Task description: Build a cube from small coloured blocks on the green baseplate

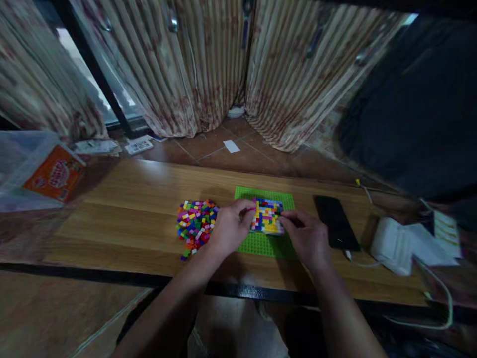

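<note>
Both hands [266,231] touch brick panel [267,216]; long axis front-to-back.

A single camera, worn on the person's head, looks forward and steeply down over the long wooden tabletop [141,214] from the seated side, near enough that both forearms rise out of the bottom edge. The square green studded baseplate [265,243] sits just right of centre. Farther up, the view reaches the brown tiled floor [238,156] and the striped beige curtains [208,64] beyond the table. Edges bow and blur, and heights look squeezed
</note>
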### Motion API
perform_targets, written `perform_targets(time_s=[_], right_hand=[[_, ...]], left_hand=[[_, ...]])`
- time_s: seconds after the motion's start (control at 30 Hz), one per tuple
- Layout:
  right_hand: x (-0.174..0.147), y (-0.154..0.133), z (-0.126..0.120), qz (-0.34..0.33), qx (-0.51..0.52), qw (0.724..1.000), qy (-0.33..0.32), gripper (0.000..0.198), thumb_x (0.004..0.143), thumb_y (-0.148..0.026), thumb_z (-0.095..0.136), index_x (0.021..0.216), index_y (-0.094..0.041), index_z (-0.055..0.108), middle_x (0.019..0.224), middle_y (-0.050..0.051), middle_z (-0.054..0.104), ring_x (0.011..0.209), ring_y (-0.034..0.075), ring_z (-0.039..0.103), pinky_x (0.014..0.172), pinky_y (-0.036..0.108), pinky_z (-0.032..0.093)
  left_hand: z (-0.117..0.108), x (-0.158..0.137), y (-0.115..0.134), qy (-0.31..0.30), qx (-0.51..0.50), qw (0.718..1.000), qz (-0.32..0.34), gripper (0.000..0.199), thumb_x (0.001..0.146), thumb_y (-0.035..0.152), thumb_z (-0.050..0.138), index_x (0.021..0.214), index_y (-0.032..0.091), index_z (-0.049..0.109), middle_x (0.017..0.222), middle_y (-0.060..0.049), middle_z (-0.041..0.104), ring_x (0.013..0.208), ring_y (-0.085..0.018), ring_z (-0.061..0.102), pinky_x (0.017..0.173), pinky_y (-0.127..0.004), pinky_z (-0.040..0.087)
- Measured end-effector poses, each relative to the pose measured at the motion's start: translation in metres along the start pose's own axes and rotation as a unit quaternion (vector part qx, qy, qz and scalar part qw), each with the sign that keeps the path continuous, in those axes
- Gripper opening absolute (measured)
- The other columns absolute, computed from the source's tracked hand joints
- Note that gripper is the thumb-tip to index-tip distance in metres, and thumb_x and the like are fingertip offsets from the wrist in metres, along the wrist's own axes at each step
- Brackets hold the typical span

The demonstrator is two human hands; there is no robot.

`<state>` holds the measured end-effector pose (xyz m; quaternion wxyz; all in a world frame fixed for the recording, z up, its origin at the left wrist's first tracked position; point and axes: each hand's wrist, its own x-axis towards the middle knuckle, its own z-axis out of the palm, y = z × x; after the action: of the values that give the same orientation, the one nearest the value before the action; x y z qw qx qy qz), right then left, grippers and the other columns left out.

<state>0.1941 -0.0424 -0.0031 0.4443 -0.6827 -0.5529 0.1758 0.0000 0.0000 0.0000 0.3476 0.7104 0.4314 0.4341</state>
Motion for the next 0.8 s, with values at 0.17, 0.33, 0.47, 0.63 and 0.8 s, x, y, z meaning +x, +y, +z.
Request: perform_targets(time_s=[0.17, 0.33, 0.47, 0.63, 0.8], right_hand=[[0.000, 0.001, 0.000, 0.029, 0.024, 0.999, -0.010, 0.025, 0.077, -0.041, 0.068, 0.084, -0.018, 0.075, 0.084, 0.006, 0.077, 0.075, 0.022, 0.070, 0.071, 0.034, 0.054], [0.004, 0.004, -0.003, 0.057, 0.041, 0.997, 0.016, 0.032, 0.080, -0.047, 0.066, 0.085, -0.017, 0.074, 0.083, 0.007, 0.076, 0.075, 0.023, 0.070, 0.069, 0.033, 0.054], [0.006, 0.004, 0.004, 0.086, 0.056, 0.994, 0.030, 0.039, 0.079, -0.051, 0.066, 0.090, -0.014, 0.073, 0.083, 0.009, 0.076, 0.074, 0.023, 0.070, 0.067, 0.034, 0.054], [0.005, 0.003, 0.014, 0.104, 0.100, 0.989, 0.012, 0.042, 0.075, -0.052, 0.069, 0.094, -0.014, 0.072, 0.088, 0.011, 0.077, 0.077, 0.023, 0.071, 0.068, 0.035, 0.057], [0.005, 0.001, 0.017, 0.133, 0.114, 0.984, 0.012, 0.042, 0.072, -0.051, 0.072, 0.092, -0.015, 0.072, 0.089, 0.011, 0.077, 0.076, 0.023, 0.071, 0.067, 0.034, 0.057]], left_hand=[[-0.001, 0.000, 0.001, -0.004, -0.005, 1.000, -0.003, 0.016, 0.089, 0.016, 0.058, 0.095, 0.019, 0.072, 0.095, -0.004, 0.076, 0.086, -0.016, 0.071, 0.078, -0.027, 0.054], [-0.003, 0.000, 0.002, -0.004, -0.006, 1.000, -0.001, 0.016, 0.088, 0.015, 0.058, 0.094, 0.018, 0.072, 0.094, -0.004, 0.076, 0.083, -0.015, 0.070, 0.076, -0.026, 0.054], [-0.002, 0.000, 0.001, -0.003, 0.001, 1.000, 0.001, 0.016, 0.089, 0.016, 0.058, 0.095, 0.018, 0.072, 0.092, -0.003, 0.076, 0.082, -0.015, 0.070, 0.076, -0.026, 0.054], [-0.002, 0.000, 0.001, -0.003, 0.002, 1.000, 0.002, 0.016, 0.089, 0.016, 0.058, 0.094, 0.019, 0.072, 0.093, -0.003, 0.076, 0.083, -0.016, 0.070, 0.078, -0.027, 0.054], [-0.003, -0.001, 0.003, -0.002, 0.002, 1.000, 0.001, 0.016, 0.089, 0.016, 0.057, 0.093, 0.018, 0.072, 0.093, -0.003, 0.076, 0.081, -0.015, 0.070, 0.077, -0.026, 0.053]])
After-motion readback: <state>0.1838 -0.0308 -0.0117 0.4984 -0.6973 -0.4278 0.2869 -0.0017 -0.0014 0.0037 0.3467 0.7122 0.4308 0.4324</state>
